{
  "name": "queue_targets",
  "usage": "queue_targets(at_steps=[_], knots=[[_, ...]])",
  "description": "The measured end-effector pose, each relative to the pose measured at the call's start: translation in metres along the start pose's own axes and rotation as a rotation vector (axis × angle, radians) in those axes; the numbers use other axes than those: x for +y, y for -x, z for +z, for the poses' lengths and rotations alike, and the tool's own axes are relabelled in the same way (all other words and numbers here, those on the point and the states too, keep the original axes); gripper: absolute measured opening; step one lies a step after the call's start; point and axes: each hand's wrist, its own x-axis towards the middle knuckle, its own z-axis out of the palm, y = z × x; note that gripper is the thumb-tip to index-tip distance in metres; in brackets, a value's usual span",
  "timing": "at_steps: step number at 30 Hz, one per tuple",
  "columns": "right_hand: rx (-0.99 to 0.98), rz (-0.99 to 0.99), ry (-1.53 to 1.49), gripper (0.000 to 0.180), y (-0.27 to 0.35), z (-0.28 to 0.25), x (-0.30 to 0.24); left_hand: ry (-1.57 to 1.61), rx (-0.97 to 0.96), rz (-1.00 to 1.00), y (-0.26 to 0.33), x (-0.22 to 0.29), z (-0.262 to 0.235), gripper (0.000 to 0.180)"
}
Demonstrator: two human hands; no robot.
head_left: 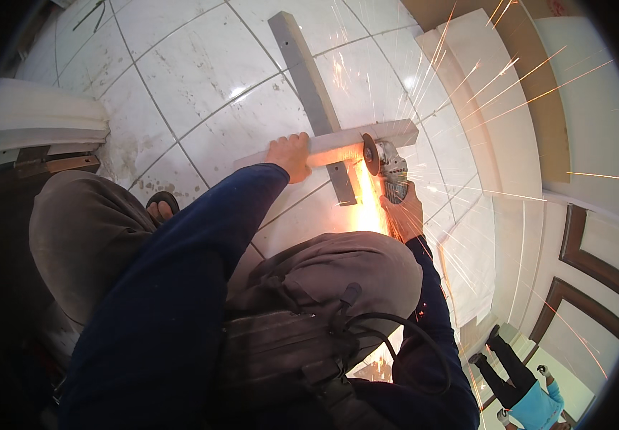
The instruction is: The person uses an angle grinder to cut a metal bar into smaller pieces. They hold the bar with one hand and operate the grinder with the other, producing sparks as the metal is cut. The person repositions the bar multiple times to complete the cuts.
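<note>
My left hand is closed over a grey rectangular metal tube, pressing it down near its middle-left. The tube lies across a second, longer grey metal bar on the tiles. An angle grinder is gripped in my right hand. Its thin cutting disc stands upright against the tube, to the right of the crossing. A bright orange stream of sparks pours from the disc toward my knee, and more streaks fan out to the upper right. Glare hides the exact point of contact.
Below are white floor tiles with dark smudges. My knee is close to the spark stream. A pale board and brown panels line the right side. At the lower right, a person in a blue shirt stands farther off. A black cable loops near my lap.
</note>
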Motion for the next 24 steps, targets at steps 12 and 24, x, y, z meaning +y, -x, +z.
queue_targets(at_steps=[12,24], knots=[[-0.020,0.040,-0.044,0.062,0.010,-0.003,-0.008,-0.003,0.002,-0.001,0.003,-0.001,-0.002,0.067],[0.001,-0.058,-0.077,0.063,0.009,-0.006,-0.006,0.002,-0.018,-0.006,0.002,0.000,-0.005,0.068]])
